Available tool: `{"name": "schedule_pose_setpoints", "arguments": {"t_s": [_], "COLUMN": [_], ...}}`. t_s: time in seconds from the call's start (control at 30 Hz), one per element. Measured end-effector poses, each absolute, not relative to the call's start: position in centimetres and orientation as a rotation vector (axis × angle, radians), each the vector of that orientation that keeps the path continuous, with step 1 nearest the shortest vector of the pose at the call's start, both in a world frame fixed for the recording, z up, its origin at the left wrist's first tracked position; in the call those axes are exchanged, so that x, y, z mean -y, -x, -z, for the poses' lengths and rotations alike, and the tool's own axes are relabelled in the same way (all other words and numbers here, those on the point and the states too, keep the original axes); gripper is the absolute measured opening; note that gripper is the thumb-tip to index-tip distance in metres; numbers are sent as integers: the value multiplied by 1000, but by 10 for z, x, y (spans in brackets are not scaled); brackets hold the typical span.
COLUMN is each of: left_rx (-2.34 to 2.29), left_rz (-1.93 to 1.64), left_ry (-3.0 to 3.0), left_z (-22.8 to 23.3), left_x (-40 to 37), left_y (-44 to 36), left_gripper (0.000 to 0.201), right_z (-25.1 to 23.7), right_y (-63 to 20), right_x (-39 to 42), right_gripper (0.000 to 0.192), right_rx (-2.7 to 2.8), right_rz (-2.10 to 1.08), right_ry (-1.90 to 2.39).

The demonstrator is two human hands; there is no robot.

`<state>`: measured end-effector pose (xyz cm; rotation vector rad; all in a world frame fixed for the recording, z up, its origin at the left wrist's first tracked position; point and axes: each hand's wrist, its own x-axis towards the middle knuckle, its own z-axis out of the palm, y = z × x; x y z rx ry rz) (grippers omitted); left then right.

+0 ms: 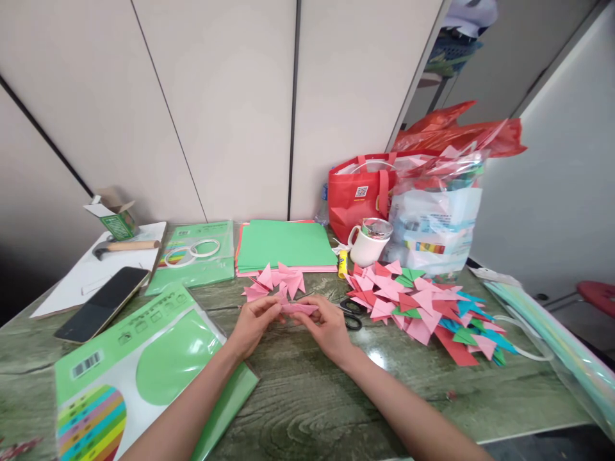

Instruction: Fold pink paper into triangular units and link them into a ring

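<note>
My left hand (254,325) and my right hand (327,328) meet over the green table (307,390), both pinching one folded pink paper piece (298,308) between their fingertips. Just behind the hands lies a small cluster of folded pink paper pieces (275,280). To the right spreads a heap of folded paper triangles (423,308) in pink, red, green and blue. Black scissors (352,314) lie beside my right hand, partly hidden by it.
A stack of green paper sheets (284,246) lies behind, with a white mug (369,243), yellow glue stick (343,264), red bag (361,192) and plastic bags (435,224). At left are a phone (103,302), paper packs (139,358), tape rolls (191,251), a hammer (125,246) and small green box (115,216).
</note>
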<state>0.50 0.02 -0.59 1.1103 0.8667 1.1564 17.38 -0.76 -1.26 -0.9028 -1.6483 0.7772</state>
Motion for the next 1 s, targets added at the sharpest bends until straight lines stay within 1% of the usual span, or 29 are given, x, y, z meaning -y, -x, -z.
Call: {"name": "schedule_pose_setpoints", "arguments": {"t_s": [0.07,0.13,0.23,0.33,0.4,0.53,0.63,0.77,0.87,0.9,0.93,1.0], "left_rx": [-950,-1020,-1058,-1018,-1013,-1068,-1091,-1023,-992,-1000,-1014,-1039], "left_rz": [-1195,-1219,-1174,-1120,-1096,-1020,-1006,-1040,-1065,-1055,-1037,-986], "left_ry": [-1147,-1173,-1213,-1235,-1256,-1351,-1394,-1317,-1258,-1260,-1274,-1328], "left_z": [8,8,3,-1,-2,-2,-4,-7,-7,-6,-6,-6], "left_x": [-1,-1,1,3,4,4,5,8,8,8,7,7], "left_y": [-5,-6,-9,-12,-11,-9,-11,-16,-18,-18,-17,-16], "left_gripper": [28,31,24,17,16,20,22,19,40,44,43,34], "right_z": [13,13,13,14,13,10,7,6,6,6,5,5], "right_y": [-175,-175,-176,-177,-178,-179,-179,-179,-178,-178,-177,-177], "right_x": [5,2,-2,-4,-4,-2,-1,-2,-1,-1,-1,0], "right_gripper": [19,22,19,17,17,15,12,13,17,20,22,23], "right_rx": [1652,1642,1582,1500,1481,1531,1593,1524,1504,1506,1504,1485], "right_rz": [-770,-813,-949,-1008,-1012,-995,-904,-885,-938,-945,-958,-1001], "right_ry": [940,974,997,994,990,1004,1039,1061,1030,1034,1042,1062]}}
